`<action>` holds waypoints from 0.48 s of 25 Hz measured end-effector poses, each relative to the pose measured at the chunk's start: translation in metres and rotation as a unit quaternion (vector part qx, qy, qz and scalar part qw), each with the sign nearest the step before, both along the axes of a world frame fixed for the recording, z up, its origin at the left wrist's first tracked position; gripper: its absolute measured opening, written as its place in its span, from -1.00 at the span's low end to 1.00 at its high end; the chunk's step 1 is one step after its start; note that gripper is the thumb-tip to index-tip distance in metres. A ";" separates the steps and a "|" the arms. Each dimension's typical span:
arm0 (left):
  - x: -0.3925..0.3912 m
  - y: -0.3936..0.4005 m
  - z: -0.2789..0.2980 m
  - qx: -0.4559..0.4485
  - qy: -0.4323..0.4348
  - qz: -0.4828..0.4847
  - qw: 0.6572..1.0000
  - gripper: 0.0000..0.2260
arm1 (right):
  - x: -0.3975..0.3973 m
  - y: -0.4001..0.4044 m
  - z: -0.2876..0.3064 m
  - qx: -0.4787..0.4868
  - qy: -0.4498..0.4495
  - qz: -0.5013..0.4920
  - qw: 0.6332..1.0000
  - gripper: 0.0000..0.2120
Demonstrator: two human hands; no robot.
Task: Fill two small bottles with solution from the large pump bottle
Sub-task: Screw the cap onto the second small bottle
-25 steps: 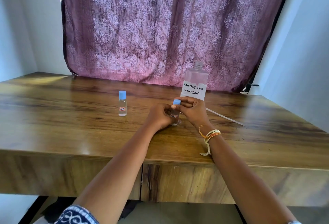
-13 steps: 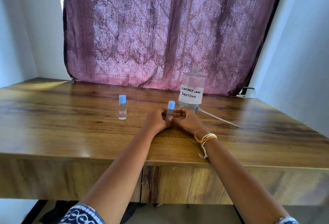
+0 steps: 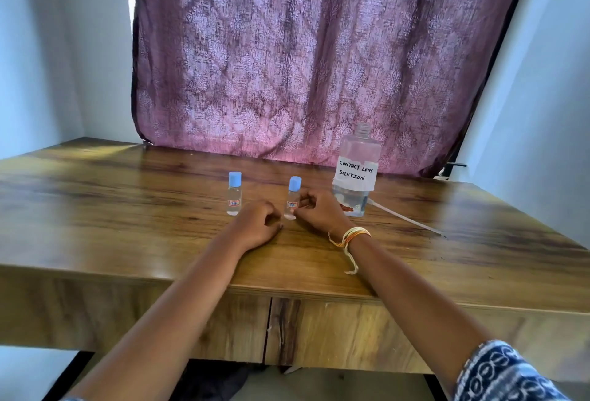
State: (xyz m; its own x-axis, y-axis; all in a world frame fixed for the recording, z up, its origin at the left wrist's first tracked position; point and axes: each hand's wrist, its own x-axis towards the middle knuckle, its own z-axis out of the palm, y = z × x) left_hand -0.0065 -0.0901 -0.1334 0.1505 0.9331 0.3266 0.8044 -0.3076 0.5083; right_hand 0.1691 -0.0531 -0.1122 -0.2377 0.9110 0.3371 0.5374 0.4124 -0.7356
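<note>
Both small clear plastic bottles with blue screw caps stand upright & capped on the brown wood-grain worktop (image 3: 127,209). The left small bottle (image 3: 234,194) sits apart, just beyond and left of the left hand (image 3: 257,225). The right small bottle (image 3: 292,198) stands between the two hands. The right hand (image 3: 319,214) lies right beside it, fingers curled toward its labelled body; whether the fingertips actually pinch it or merely rest against it can't be told from this angle. The left hand rests on the worktop just short of that bottle, fingers loosely curled, holding nothing.

The large clear bottle with the handwritten "CONTACT LENS SOLUTION" label (image 3: 357,174) stands upright behind & right of the right hand, neck open. What looks like its pump's white dip tube (image 3: 405,217) lies flat on the worktop, running away to the right.

Key relation: both small bottles have vertical long axes, caps up. The right hand is nearer the right bottle & the big bottle; the left hand is nearer the left one. Judging by the caps on and liquid in both, the filling looks done.
</note>
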 end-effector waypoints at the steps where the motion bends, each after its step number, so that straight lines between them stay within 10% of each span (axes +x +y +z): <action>1: 0.002 -0.002 -0.001 0.002 0.019 0.005 1.000 -0.71 | -0.008 0.002 0.000 -0.006 0.011 0.002 1.000 -0.80; 12: 0.022 -0.018 0.008 0.053 0.008 0.013 0.998 -0.83 | -0.004 0.000 -0.006 -0.032 -0.046 0.012 0.998 -0.69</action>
State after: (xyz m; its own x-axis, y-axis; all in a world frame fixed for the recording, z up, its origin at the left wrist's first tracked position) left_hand 0.0151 -0.1077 -0.1255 0.1331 0.8967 0.4222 0.8201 -0.3389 0.4611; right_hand 0.1655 -0.0529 -0.1186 -0.2881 0.9231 0.2547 0.5946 0.3809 -0.7080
